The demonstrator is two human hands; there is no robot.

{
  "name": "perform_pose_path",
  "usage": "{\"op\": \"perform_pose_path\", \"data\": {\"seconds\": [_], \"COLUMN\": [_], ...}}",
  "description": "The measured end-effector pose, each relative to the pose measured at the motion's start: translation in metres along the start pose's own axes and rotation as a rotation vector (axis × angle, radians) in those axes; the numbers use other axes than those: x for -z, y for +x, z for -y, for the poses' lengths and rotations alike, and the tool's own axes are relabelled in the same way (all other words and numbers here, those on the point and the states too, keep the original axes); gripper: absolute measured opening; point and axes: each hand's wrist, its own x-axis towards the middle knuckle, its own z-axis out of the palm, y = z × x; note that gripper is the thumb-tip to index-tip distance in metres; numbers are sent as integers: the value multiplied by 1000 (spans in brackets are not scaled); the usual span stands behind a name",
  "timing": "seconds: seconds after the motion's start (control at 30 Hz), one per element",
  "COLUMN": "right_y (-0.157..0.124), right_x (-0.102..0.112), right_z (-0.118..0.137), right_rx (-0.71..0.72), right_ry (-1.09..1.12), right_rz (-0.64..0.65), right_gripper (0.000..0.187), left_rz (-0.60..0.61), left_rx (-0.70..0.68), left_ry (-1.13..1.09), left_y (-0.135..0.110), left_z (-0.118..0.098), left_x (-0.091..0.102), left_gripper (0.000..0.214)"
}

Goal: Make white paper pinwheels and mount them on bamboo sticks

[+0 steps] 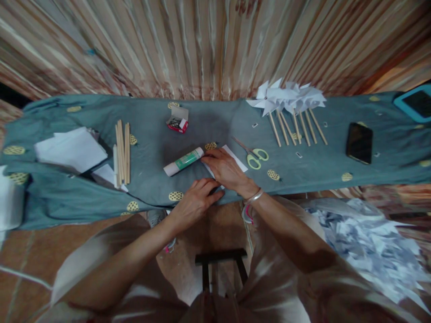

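Centrally, right hand (225,169) on flat white paper (236,158), cylindrical glue stick (184,161)

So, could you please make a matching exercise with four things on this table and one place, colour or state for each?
1. paper strip
2. scissors
3. phone
4. small box

A. dark screen
B. open, with red on its sides
C. partly under the right hand
D. light green handles

Pairs: 1-C, 2-D, 3-A, 4-B
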Motion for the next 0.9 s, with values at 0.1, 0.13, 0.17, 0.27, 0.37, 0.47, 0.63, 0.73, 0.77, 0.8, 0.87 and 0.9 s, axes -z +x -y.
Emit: {"op": "perform_pose_path", "data": {"seconds": [0.1,0.13,0.17,0.27,0.37,0.47,0.63,0.73,0.77,0.8,0.87,0.9], "right_y": [-3,-5,-7,-15,-25,-34,-48,-54,-56,-58,-61,-63], "right_x": [6,8,11,19,24,28,32,34,35,36,37,38], "right_z": [-7,-10,-13,-22,-29,-32,-35,-34,-34,-33,-32,-30], "right_rx": [-43,-67,-93,-132,-140,-164,-160,-154,-153,-151,-143,-138], "right_ry": [62,74,79,77,71,77,75,77,77,77,76,78], "right_rz": [-66,-92,-120,-188,-230,-238,-211,-195,-190,-188,-182,-179], "right_gripper": [39,39,39,36,34,32,32,33,33,34,35,36], "left_rz": [-75,-118,-162,-241,-220,-176,-120,-143,-154,-159,-160,-153], "left_rx": [-10,5,18,40,40,39,-24,-76,-92,-105,-112,-106], "left_ry": [-3,13,38,122,143,158,226,286,300,308,308,302], "left_y": [-1,-1,0,6,14,22,27,28,28,28,27,27], "left_z": [9,14,18,31,37,37,38,40,41,41,42,42], "left_x": [1,2,3,6,10,12,9,8,8,8,9,9], "left_gripper": [38,39,38,32,30,29,27,26,26,25,25,26]}}
